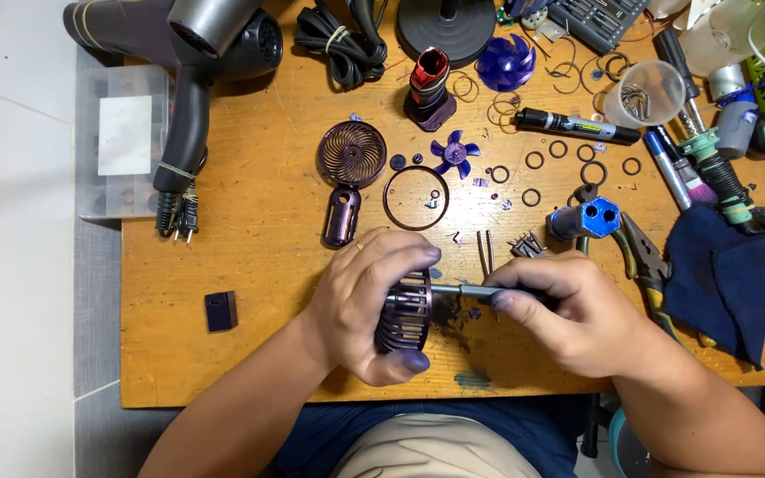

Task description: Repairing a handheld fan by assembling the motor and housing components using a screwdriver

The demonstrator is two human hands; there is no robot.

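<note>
Purple slats mark the grille point(405, 312), a ribbed round fan cage that the left hand point(367, 305) clasps near the table's point(250, 354) near edge, thumb over the top and fingertips curled under its lower rim. The right hand point(564, 305) is closed around a screwdriver point(467, 290), gripping its handle between thumb and fingers; the grey shaft runs level to the left and its tip meets the middle of the grille. Both hands sit close together, just above the wood.

Beyond them, toward the middle of the table, lie a spiral-patterned cover point(352, 153), a thin ring point(415, 198), a small purple propeller point(453, 152) and an oval casing point(342, 215). A blue hex-ended tool point(588, 219) and pliers point(648, 265) lie just right of the right hand, with a dark blue cloth point(721, 274) by the right edge. A hair dryer point(192, 62) fills the far left corner, and a small dark block point(220, 311) sits near the left edge.
</note>
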